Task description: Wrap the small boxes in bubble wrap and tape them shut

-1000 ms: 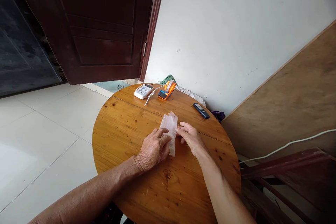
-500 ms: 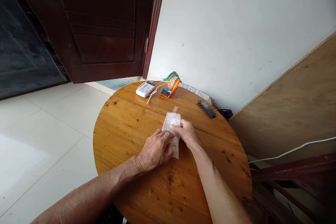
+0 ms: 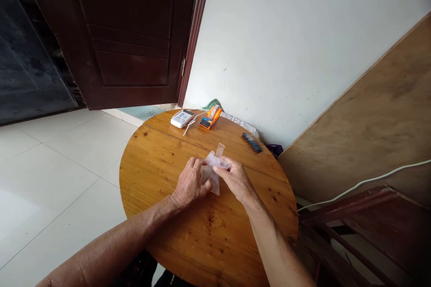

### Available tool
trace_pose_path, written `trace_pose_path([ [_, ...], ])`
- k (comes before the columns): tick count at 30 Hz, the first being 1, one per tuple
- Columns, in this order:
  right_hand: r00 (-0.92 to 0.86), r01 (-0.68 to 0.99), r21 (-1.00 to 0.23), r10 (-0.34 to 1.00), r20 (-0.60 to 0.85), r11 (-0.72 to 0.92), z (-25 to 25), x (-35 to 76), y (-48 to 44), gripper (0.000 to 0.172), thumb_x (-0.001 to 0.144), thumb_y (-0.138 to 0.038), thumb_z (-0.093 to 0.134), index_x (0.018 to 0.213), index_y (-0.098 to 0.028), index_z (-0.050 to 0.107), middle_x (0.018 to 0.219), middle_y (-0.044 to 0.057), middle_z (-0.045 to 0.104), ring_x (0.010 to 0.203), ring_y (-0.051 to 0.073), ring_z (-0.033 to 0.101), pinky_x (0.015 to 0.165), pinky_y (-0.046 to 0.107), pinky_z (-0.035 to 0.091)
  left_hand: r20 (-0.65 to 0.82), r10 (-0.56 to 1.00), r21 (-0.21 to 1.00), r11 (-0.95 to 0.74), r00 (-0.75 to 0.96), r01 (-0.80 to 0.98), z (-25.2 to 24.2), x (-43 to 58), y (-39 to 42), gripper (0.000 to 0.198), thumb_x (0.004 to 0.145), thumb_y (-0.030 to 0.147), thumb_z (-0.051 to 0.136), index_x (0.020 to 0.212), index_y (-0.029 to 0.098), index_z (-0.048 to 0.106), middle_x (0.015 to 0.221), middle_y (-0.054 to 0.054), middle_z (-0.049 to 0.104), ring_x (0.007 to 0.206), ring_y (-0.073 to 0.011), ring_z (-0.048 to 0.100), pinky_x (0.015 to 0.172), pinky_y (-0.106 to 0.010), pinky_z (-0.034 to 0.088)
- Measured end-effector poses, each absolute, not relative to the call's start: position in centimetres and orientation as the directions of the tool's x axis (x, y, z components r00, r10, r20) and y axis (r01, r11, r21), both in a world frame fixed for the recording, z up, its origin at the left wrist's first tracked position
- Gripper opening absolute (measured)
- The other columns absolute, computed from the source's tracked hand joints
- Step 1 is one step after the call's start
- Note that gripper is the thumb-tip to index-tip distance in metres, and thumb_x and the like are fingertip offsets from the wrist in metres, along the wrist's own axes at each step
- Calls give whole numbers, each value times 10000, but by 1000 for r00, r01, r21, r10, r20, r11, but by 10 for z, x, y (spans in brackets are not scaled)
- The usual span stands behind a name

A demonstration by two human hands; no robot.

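Observation:
A small piece of clear bubble wrap (image 3: 211, 174) lies folded near the middle of the round wooden table (image 3: 161, 161). A strip of tape (image 3: 220, 149) sticks up from its far edge. My left hand (image 3: 189, 185) presses on the wrap's left side with its fingers curled over it. My right hand (image 3: 234, 177) pinches the wrap's right side between thumb and fingers. Whatever is wrapped inside is hidden.
At the table's far edge sit a white device (image 3: 182, 118) with a white cable and an orange tape dispenser (image 3: 209, 119). A dark blurred object (image 3: 252, 141) lies at the right rim. A dark door, a white wall and a leaning wooden board (image 3: 367, 112) stand behind.
The bubble wrap has been folded down into a smaller bundle. Both hands have closed in on it, and the tape strip now stands up at its far edge.

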State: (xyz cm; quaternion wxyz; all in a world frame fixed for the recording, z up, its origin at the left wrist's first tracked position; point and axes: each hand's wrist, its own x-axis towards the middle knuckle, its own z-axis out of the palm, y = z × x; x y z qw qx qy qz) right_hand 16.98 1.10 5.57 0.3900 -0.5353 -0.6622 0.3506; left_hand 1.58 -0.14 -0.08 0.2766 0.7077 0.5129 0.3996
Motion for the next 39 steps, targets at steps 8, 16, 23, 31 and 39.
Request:
trace_pose_path([
  [8,-170,574,-722,919,357,386,44,169,-26,164,812,-221,546,880,-206,694,930,30,740,859,195,674,796,283,512,350,908,862,-408,229,300,-7,13,9,434,735,224,665,1163,182,599,1338,-136,486,1234,-284,504,1035,-413,434],
  [16,-270,619,-510,772,576,597,8,172,-43,372,803,-99,600,1136,-258,646,1260,79,668,1266,238,570,1075,391,450,360,878,862,-442,315,248,-11,5,10,218,749,129,566,956,172,619,959,-50,659,870,-186,610,820,-308,483],
  [23,-144,585,-633,833,535,507,15,173,-30,192,832,-163,565,962,-231,689,1088,71,728,1043,225,668,953,365,510,358,870,878,-437,339,197,-1,-1,7,268,741,220,602,995,158,657,993,-68,672,943,-228,607,878,-344,470],
  [31,15,285,-958,1000,-3,-7,21,177,-14,341,763,-502,649,827,-169,686,673,11,654,602,172,563,550,278,443,111,874,991,-131,473,10,14,-2,-1,492,722,211,649,1206,132,617,989,-50,695,886,-213,623,762,-296,498],
  [39,-56,347,-937,998,19,37,26,179,-6,373,796,-553,605,788,-188,679,647,-7,607,607,153,505,558,264,392,79,911,993,-106,404,45,6,-1,9,627,761,266,633,1350,109,488,1059,-77,658,906,-205,603,832,-336,495],
])
